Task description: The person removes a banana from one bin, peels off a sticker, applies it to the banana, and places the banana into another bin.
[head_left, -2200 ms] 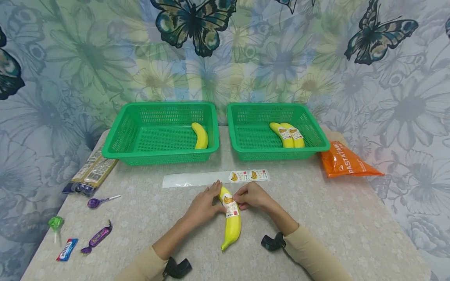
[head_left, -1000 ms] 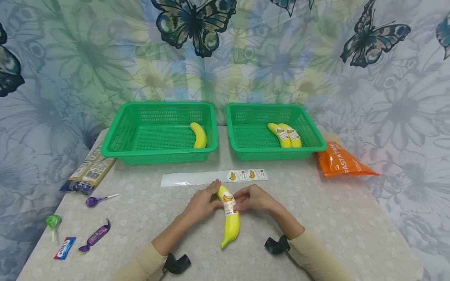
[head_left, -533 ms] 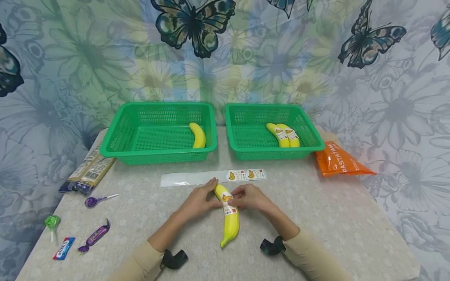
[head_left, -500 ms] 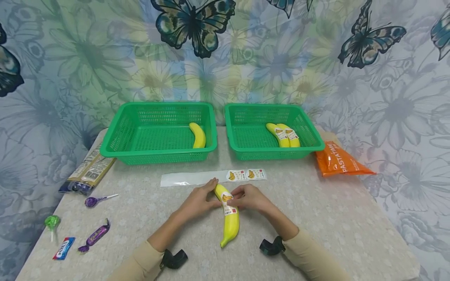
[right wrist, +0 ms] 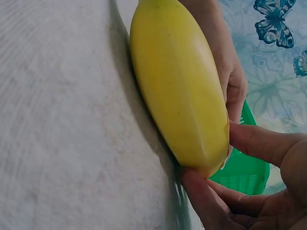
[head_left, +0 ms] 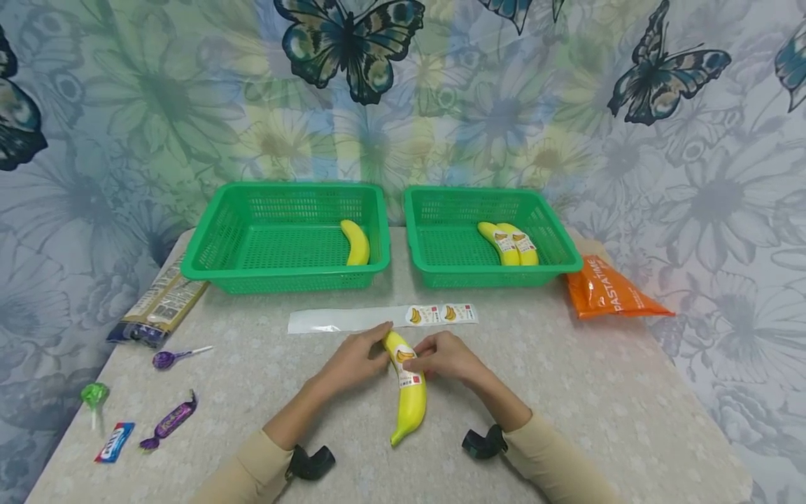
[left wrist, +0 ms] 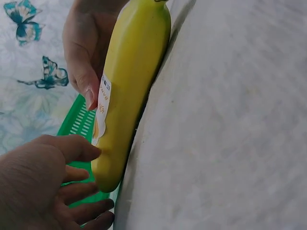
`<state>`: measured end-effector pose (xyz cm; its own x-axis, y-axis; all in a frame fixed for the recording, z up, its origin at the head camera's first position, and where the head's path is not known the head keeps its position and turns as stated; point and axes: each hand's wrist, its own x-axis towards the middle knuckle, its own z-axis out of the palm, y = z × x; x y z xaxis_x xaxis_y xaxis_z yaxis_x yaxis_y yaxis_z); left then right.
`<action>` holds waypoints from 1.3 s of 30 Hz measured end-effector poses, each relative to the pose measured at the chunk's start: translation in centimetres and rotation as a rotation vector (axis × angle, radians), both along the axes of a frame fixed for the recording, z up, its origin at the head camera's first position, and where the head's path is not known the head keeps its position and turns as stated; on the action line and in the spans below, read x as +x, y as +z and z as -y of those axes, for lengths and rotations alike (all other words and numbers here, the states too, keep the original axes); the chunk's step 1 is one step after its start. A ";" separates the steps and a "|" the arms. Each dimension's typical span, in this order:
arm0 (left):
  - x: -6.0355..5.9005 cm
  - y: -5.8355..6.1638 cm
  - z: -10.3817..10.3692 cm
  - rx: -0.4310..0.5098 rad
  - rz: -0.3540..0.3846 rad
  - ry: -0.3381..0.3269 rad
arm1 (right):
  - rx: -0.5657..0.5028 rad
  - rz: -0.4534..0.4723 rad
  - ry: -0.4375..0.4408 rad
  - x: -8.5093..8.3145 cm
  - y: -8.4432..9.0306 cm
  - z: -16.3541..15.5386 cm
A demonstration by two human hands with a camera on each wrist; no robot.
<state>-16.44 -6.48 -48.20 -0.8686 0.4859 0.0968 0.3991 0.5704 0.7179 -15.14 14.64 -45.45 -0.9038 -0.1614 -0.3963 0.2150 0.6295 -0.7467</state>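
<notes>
Head view: lower centre, one curved, white-labelled yellow banana [head_left: 411,402] is lying; upper centre, one green plastic basket [head_left: 283,282] is holding one plain banana [head_left: 357,245], another basket [head_left: 494,278] two labelled bananas [head_left: 506,246].

Left wrist: lower left, the left hand [left wrist: 45,182] is touching the banana's end, fingers apart.

Right wrist: the right hand [right wrist: 283,201] is clamping it.

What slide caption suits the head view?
Left hand at a labelled banana, right hand pressing its label, sticker strip beyond.
</notes>
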 end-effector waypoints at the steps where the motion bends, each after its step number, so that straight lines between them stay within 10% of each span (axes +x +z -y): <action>1: -0.1 0.1 -0.1 0.000 -0.004 0.000 | -0.003 -0.001 -0.001 0.0 0.0 0.0; 16: -3.6 4.3 -4.1 -0.073 -0.148 0.115 | -0.071 -0.019 0.026 0.1 0.2 -0.3; 39: -11.9 5.9 -10.2 -0.015 0.045 0.212 | -0.042 -0.067 0.034 0.6 -0.2 -0.1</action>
<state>-28.34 3.68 -42.28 -0.9549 0.2928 0.0499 0.2369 0.6494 0.7227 -14.58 14.69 -45.63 -0.9219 -0.2072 -0.3273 0.1427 0.6037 -0.7843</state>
